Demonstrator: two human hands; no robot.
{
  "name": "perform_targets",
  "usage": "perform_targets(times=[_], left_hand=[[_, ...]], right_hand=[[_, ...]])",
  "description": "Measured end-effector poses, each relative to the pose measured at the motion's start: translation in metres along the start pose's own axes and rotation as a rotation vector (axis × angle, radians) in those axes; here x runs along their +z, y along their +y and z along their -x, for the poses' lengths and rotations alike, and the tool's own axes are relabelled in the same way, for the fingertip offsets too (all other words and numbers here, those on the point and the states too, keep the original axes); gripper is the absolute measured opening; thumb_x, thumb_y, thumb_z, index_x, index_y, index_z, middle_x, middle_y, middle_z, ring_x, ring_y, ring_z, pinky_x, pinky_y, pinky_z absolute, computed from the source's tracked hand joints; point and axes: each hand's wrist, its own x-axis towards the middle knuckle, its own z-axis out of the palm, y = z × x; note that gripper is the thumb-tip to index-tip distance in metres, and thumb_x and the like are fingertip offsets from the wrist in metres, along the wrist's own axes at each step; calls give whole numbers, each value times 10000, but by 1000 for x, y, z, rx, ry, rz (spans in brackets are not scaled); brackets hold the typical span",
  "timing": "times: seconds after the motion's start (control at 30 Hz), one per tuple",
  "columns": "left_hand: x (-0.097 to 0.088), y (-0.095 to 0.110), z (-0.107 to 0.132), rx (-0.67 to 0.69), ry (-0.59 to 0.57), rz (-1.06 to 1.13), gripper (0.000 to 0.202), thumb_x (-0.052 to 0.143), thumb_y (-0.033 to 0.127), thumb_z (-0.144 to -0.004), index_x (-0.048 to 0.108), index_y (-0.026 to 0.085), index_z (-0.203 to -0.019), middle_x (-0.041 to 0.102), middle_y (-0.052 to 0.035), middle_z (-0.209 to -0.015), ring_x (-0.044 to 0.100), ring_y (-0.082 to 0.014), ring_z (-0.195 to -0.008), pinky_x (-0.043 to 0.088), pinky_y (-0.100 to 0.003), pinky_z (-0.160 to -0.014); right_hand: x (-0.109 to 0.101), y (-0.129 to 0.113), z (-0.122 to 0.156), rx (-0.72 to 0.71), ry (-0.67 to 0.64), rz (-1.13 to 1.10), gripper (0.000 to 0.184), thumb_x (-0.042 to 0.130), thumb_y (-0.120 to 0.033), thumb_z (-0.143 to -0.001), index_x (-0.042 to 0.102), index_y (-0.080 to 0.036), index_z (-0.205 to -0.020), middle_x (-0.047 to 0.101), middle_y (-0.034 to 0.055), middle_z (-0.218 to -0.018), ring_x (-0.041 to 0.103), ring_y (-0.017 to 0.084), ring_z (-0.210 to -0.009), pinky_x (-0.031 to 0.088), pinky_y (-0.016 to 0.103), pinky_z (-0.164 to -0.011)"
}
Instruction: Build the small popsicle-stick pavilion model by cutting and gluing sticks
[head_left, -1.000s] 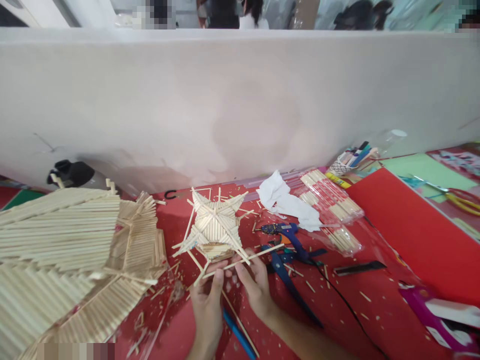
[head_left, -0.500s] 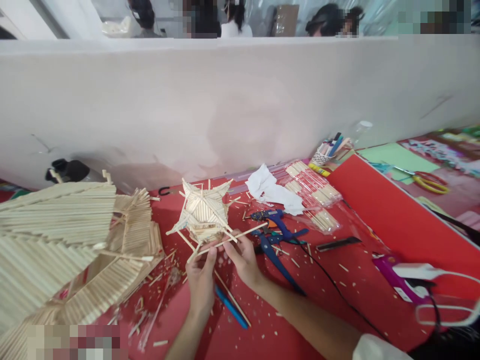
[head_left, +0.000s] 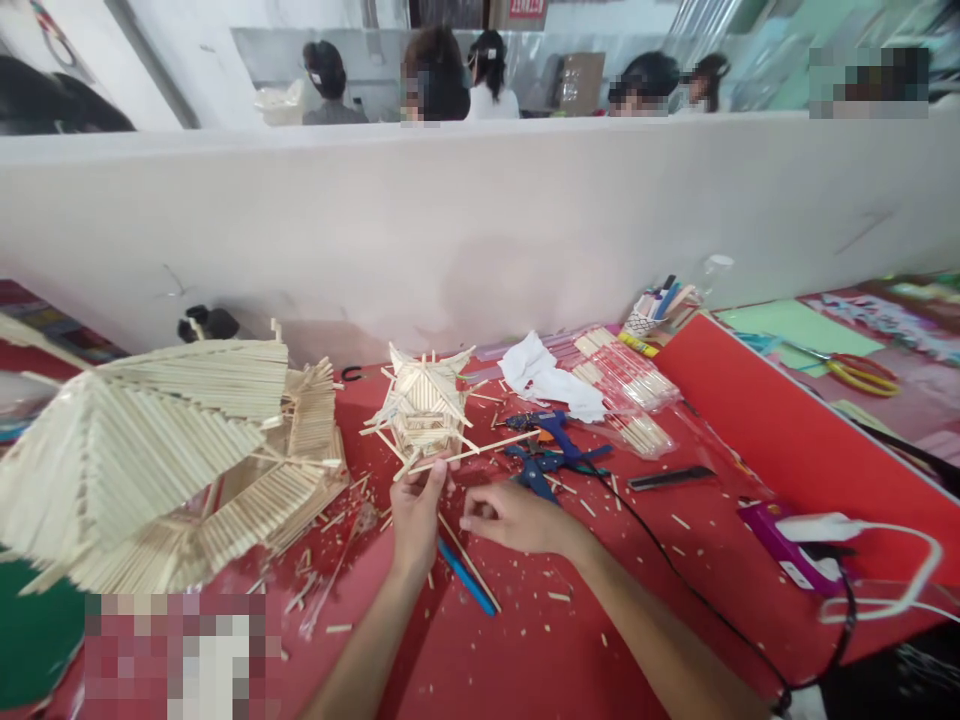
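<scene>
A small pavilion-like model of pale wooden sticks [head_left: 426,405] stands on the red tabletop, its roof corners turned up. My left hand [head_left: 417,510] pinches a long thin wooden stick [head_left: 501,442] against the model's front edge; the stick slants up to the right. Beside it, my right hand [head_left: 510,515] is off the stick, its fingers curled in and nothing visible in them. A blue pen-like tool [head_left: 466,576] and another thin stick [head_left: 480,575] lie between my forearms. Just beyond my right hand lie a blue glue gun [head_left: 562,435] and blue-handled pliers [head_left: 536,478], partly covered by that hand.
A larger stick-built model [head_left: 172,440] fills the left side. Bagged sticks [head_left: 630,370], crumpled tissue [head_left: 547,375], a black cutter [head_left: 671,478] and a purple power strip [head_left: 791,545] lie right, near a red board [head_left: 810,420]. Stick scraps litter the table. A white partition [head_left: 480,220] stands behind.
My right hand has let go of the stick and drawn back down and to the right, its fingers curling. My left hand still holds the stick at the small model. The view has shifted slightly.
</scene>
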Motion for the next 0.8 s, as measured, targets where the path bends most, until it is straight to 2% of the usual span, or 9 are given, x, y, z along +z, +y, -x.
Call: perform_targets(times=[0.13, 0.23, 0.43, 0.63, 0.8], left_hand=[[0, 1, -1, 8, -11, -12, 381, 836, 442, -738, 804, 132, -958, 755, -65, -802, 591, -116, -641, 491, -243, -659], [-2, 2, -2, -3, -4, -17, 397, 843, 453, -726, 803, 123, -943, 762, -78, -797, 605, -127, -645, 503, -254, -670], [-2, 8, -3, -30, -46, -11, 389, 853, 442, -722, 804, 126, -944, 773, -90, -813, 605, -118, -636, 505, -239, -658], [2, 14, -2, -4, -65, -39, 414, 848, 461, -717, 805, 125, -955, 770, -89, -815, 600, -118, -624, 513, -241, -638], [5, 19, 0, -34, -69, 13, 402, 872, 440, -687, 804, 132, -938, 766, -70, -784, 606, -105, -626, 507, -218, -632]], right_hand=[[20, -13, 6, 86, 24, 416, 166, 638, -320, -952, 677, -170, -894, 732, 63, -866, 673, 218, -810, 389, 288, -675], [32, -17, 5, 136, 20, 594, 174, 592, -307, -983, 677, -155, -983, 742, 117, -983, 695, 267, -914, 415, 319, -737], [35, -21, 9, 140, 16, 615, 187, 508, -248, -1011, 662, -150, -1053, 749, 126, -997, 709, 274, -906, 442, 328, -748], [43, -29, 14, 93, -33, 618, 276, 615, -384, -971, 664, -146, -1103, 742, 135, -1051, 700, 313, -967, 484, 356, -772], [55, -31, 16, 84, -65, 670, 261, 574, -316, -973, 695, -124, -1103, 734, 166, -1079, 699, 315, -964, 500, 370, -781]])
